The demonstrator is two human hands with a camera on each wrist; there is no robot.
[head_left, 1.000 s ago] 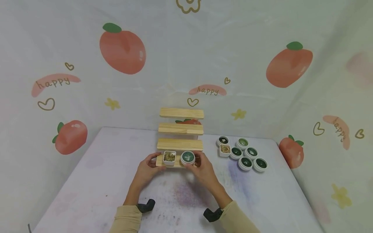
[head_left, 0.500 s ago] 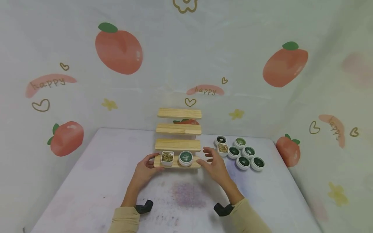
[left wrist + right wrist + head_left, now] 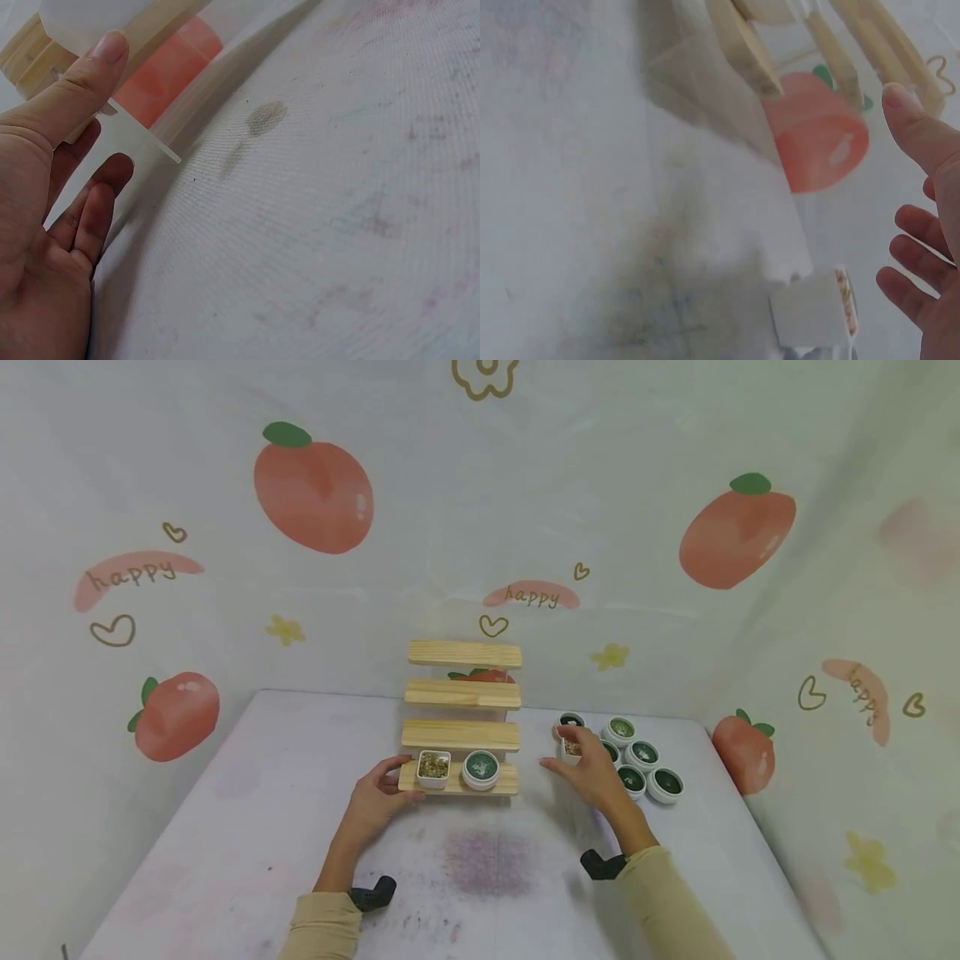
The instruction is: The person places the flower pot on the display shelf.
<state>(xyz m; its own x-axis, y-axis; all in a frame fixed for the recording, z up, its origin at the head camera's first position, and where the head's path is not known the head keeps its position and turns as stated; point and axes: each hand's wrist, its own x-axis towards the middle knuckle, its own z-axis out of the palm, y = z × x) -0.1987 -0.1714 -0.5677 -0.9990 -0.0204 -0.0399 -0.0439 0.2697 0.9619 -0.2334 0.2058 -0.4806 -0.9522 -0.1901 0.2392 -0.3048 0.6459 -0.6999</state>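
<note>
Left hand (image 3: 379, 793) grips the wooden rack (image 3: 460, 735); right hand (image 3: 596, 774) hovers loosely spread near a pot (image 3: 808, 311).

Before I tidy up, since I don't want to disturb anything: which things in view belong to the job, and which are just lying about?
Likely in the job:
wooden rack
square pot and round pot on it
other pots to its right
left hand, at the rack
right hand, by the other pots

Likely not:
table and backdrop
black wrist pieces, worn
</note>
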